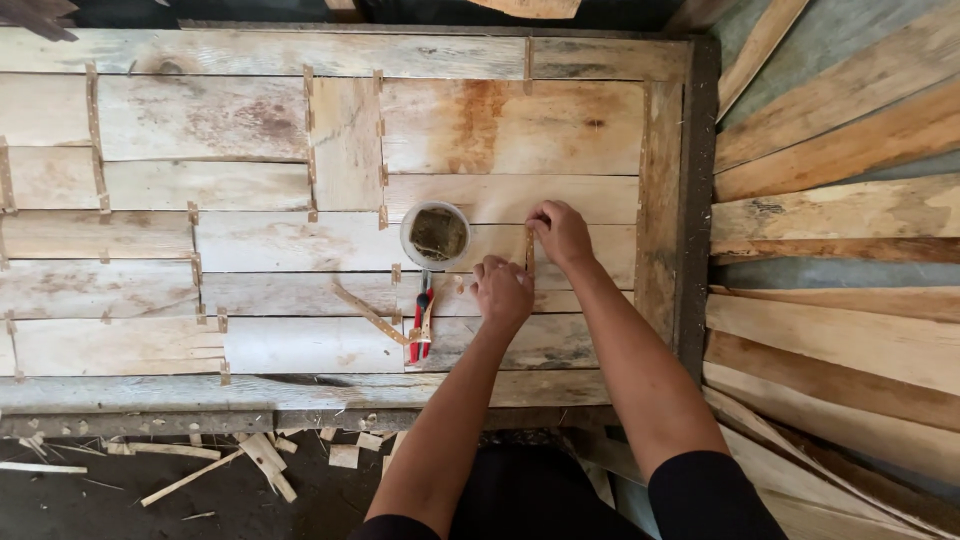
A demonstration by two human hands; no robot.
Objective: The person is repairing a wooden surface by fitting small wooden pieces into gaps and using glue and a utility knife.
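I look down on a wooden panel [300,240] made of pale boards joined edge to edge, with small wood strips across the seams. My right hand [561,233] pinches the upper end of a thin wood strip [529,250] standing across a seam. My left hand [502,291] rests fisted just below and left of it, fingers at the strip's lower end. A small white cup [435,235] with dark contents sits left of my hands. Red-handled pliers [421,325] lie on the boards below the cup, beside a loose thin strip [370,313].
Long loose planks [840,230] are stacked at the right beyond the panel's dark frame edge [697,200]. Offcuts and splinters [260,455] litter the dark floor below the panel's near edge.
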